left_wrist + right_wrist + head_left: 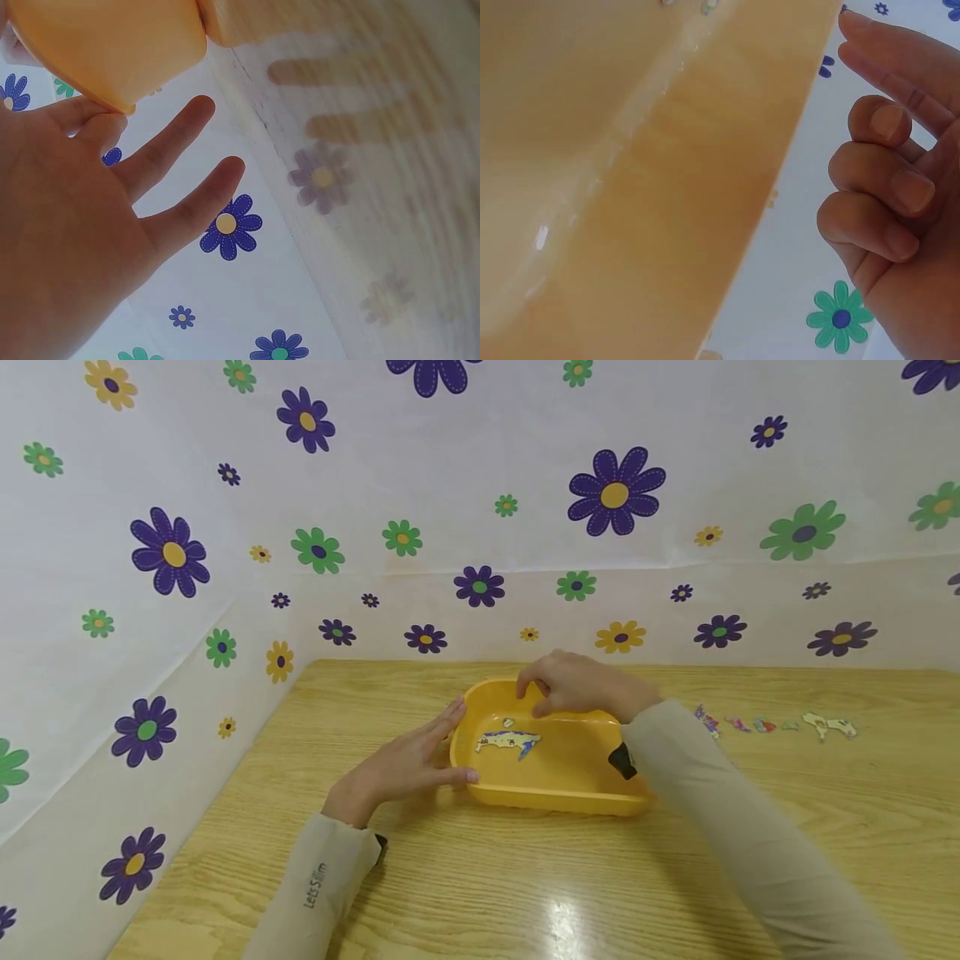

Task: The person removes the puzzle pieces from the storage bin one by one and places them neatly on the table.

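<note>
A yellow plastic tray (558, 797) sits on the table in the head view. Inside it, to the left, lie a flat, long, cream-and-blue puzzle-like piece (506, 741) and a small pale piece (508, 722). My left hand (401, 768) touches the tray's left end, its fingers mostly extended and its thumb at the near rim. In the left wrist view, two fingers stand straight, apart from the tray. My right hand (573, 683) hovers at the far rim, index finger and thumb apart. In the right wrist view its other fingers are curled; I see nothing held.
To the tray's right, several small coloured flat pieces (763, 725) lie in a row, ending with a larger cream piece (828, 725). The wooden table (480, 877) meets a flower-printed white cloth (510, 543) at the back and left.
</note>
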{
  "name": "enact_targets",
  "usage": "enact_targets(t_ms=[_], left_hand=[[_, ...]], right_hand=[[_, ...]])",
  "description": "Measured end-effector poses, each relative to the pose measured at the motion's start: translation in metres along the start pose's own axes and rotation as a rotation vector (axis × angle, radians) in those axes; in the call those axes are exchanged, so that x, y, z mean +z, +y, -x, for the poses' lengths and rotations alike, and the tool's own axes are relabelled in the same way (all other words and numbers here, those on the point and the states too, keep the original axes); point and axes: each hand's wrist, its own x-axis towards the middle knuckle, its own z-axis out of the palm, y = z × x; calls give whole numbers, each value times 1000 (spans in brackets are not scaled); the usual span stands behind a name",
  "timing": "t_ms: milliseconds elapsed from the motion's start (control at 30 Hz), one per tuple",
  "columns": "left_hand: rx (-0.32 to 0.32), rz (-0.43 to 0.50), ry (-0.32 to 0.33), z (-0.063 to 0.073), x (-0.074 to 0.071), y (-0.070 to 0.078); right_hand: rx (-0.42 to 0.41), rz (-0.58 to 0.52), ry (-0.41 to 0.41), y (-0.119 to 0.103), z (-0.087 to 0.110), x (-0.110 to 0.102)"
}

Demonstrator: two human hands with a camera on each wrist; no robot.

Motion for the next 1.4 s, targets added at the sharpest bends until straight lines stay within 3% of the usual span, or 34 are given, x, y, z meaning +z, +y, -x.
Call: enact_targets(t_ms=[500,900,1400], left_hand=[[19,2,3,2,-1,-1],[30,-6,6,2,-2,0],[33,0,4,-1,0,-2]], right_hand=[[-7,51,-110,-1,-22,20],[54,129,-177,-1,-31,31],[67,206,-147,1,-31,38]])
